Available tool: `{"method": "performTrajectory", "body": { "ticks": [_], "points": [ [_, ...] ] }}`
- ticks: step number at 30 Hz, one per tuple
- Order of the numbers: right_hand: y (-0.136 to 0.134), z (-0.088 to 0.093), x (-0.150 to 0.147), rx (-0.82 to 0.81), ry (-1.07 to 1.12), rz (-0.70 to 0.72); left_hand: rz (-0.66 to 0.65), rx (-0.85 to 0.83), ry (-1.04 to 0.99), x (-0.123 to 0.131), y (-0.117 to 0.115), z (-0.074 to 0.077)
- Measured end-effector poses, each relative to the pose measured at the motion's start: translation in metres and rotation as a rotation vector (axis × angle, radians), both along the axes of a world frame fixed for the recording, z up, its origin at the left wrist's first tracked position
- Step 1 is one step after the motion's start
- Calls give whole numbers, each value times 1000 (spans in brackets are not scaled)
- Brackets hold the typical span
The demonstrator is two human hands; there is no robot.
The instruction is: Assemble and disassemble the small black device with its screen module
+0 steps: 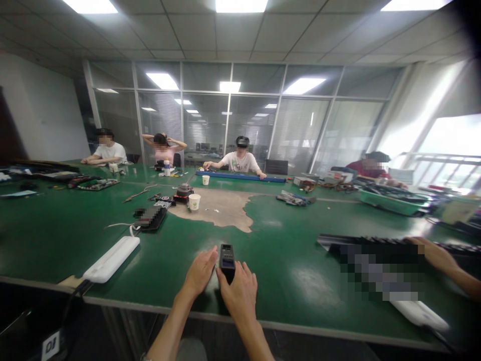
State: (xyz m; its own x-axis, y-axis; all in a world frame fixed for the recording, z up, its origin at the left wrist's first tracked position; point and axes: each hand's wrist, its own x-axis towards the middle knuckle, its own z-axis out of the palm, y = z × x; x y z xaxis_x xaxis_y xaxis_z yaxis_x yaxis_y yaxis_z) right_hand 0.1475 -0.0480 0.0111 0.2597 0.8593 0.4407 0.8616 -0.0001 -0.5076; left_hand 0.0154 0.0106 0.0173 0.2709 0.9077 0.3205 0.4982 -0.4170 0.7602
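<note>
A small black box-shaped device (227, 261) with what look like openings on its top stands on the green table in front of me. My right hand (240, 291) holds its near end, the thumb on the left side and the fingers along the right. To the left of the device is my left hand (201, 271), its fingers stretched out and its fingertips close to the device's side; whether they touch it I cannot tell. The device's lower part is partly hidden by my right hand.
A white power strip (112, 259) lies left, near a black device (150, 218). Paper cups (194, 202) stand beyond. At right, another person's hand (438, 254) reaches over a long black part (349, 240); a green basket (393, 200) is behind. Several people sit around the table (285, 250).
</note>
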Motion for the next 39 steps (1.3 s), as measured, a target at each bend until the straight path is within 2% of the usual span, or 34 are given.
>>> {"method": "performTrajectory", "body": {
  "ticks": [3,6,9,11,13,17,22,30,39],
  "points": [
    [2,8,0,93,69,58,5,-4,-22,0,-1,1],
    [6,25,4,181,127,107,21,-25,-65,0,0,0],
    [9,42,17,238,151,131,14,-35,-81,0,1,-3],
    [10,44,30,261,146,125,13,-36,-78,0,2,-4],
    [10,39,43,267,118,82,21,-42,-81,0,1,-5],
    [7,12,64,183,35,-56,31,-52,-84,0,0,-4],
    [3,-13,68,77,-57,-141,38,-71,-66,0,-1,-3],
    [3,-25,71,23,-187,-155,60,-88,-69,1,-4,3],
    [4,-32,73,87,-219,-192,67,-103,-101,-1,-8,7]
  ]
}}
